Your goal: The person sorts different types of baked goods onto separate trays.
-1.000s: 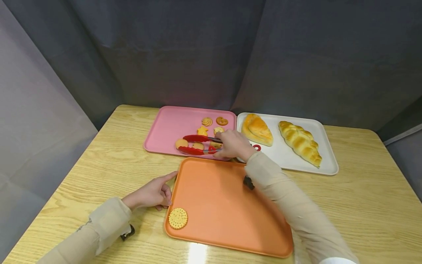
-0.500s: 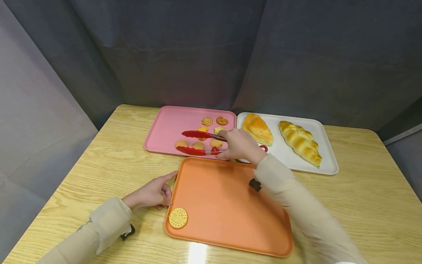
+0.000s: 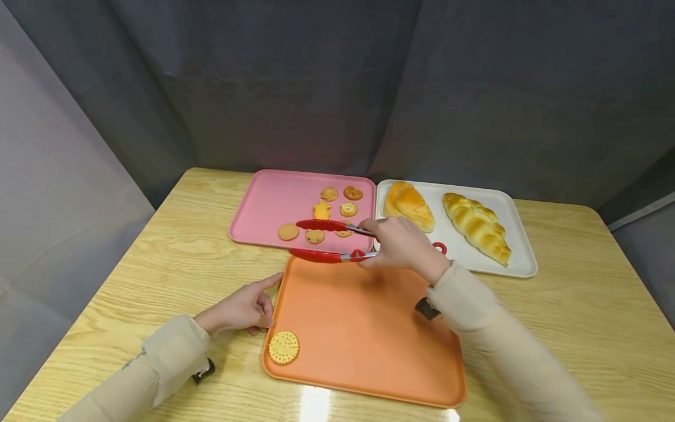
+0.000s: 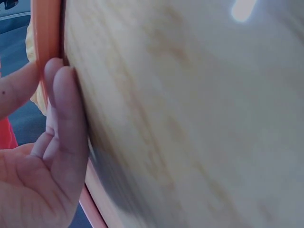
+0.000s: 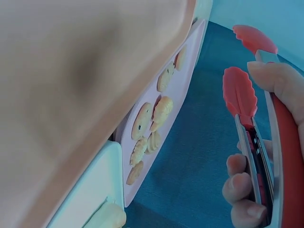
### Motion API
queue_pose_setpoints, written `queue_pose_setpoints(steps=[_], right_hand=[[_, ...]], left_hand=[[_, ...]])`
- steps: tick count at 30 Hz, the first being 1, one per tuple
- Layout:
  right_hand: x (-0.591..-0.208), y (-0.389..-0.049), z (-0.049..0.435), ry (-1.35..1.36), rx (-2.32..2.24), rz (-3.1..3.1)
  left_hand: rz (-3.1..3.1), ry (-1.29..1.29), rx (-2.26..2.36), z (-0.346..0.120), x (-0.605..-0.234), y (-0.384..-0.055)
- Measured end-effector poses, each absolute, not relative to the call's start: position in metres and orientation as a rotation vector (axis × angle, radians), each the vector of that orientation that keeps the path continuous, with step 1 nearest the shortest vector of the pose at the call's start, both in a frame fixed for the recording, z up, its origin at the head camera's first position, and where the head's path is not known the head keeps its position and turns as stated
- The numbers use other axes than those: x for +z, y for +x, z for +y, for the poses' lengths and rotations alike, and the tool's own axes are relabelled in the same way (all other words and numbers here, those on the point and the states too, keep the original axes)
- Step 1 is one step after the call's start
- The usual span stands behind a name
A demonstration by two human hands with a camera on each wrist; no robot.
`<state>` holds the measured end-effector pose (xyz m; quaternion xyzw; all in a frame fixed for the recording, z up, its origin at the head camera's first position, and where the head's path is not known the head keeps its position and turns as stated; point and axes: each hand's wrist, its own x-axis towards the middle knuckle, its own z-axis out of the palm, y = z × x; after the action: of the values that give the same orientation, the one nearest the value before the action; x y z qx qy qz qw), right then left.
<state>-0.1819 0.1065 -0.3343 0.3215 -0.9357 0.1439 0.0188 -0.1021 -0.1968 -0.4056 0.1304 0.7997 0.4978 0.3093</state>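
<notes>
In the head view my right hand point(image 3: 405, 243) grips red-tipped metal tongs point(image 3: 320, 225) over the line between the orange tray point(image 3: 364, 346) and the pink tray point(image 3: 269, 199). The two red tong heads stand apart with nothing between them, as the right wrist view also shows, where fingers and thumb wrap the tongs point(image 5: 241, 92). My left hand point(image 3: 245, 306) touches the orange tray's left rim, index finger stretched along it. A round yellow cracker point(image 3: 283, 347) lies in that tray's near left corner. On the pink tray are several small cookies, among them a plain round one point(image 3: 287, 232) and a pretzel point(image 3: 353, 193).
Beside the pink tray, a white tray point(image 3: 519, 258) bears a folded pastry point(image 3: 410, 205) and a braided loaf point(image 3: 477, 228). All three trays sit on a wooden table point(image 3: 158, 258). A dark curtain point(image 3: 295, 88) hangs right behind it.
My right hand has drawn the tongs back and to the right, from over the front-row cookies to the orange tray's far edge. Their heads have spread somewhat. The left hand stays put.
</notes>
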Motion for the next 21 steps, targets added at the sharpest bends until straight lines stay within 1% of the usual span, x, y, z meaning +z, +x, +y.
queue_pose_setpoints(steps=[12,21], right_hand=[[-0.332,-0.163,0.127,1.038,0.398,-2.842],[-0.325,-0.146,0.14,1.016,0.384,-2.82]], left_hand=[[2.089,0.321,1.327,-0.196,-0.403,-0.102],[2.058,0.329,1.336,-0.198,-0.401,-0.102]])
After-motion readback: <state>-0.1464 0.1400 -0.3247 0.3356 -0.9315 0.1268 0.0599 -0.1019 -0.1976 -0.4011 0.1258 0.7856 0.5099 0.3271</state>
